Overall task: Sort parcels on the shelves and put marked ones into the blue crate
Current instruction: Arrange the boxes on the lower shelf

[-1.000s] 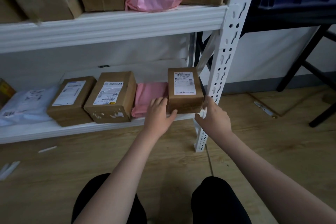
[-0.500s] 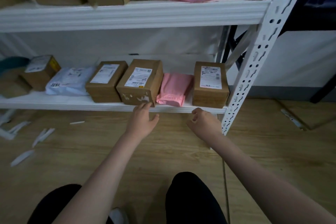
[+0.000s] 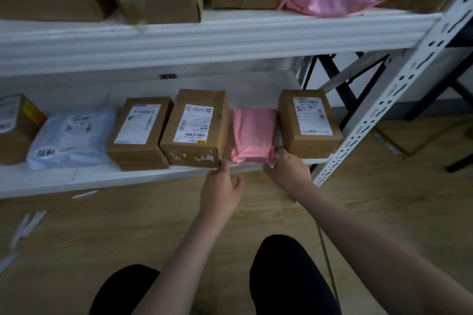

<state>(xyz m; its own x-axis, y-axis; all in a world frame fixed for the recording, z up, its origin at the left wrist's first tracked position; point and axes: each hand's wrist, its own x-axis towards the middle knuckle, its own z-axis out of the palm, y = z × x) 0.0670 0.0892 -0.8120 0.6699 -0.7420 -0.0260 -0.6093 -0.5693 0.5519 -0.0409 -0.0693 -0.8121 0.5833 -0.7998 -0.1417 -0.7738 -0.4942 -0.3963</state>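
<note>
Both hands are reaching: right hand (image 3: 288, 171) pinching the pink plastic mailer bag's (image 3: 253, 133) near end, its length running away from it; left hand (image 3: 222, 186) spread open beside.

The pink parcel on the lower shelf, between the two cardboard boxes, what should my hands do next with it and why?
Probably close both hands on the pink parcel and slide it forward off the lower shelf. The right hand already touches its front right corner, the left hand is open at its front left, and no label shows on top, so it needs turning over to check.
</note>
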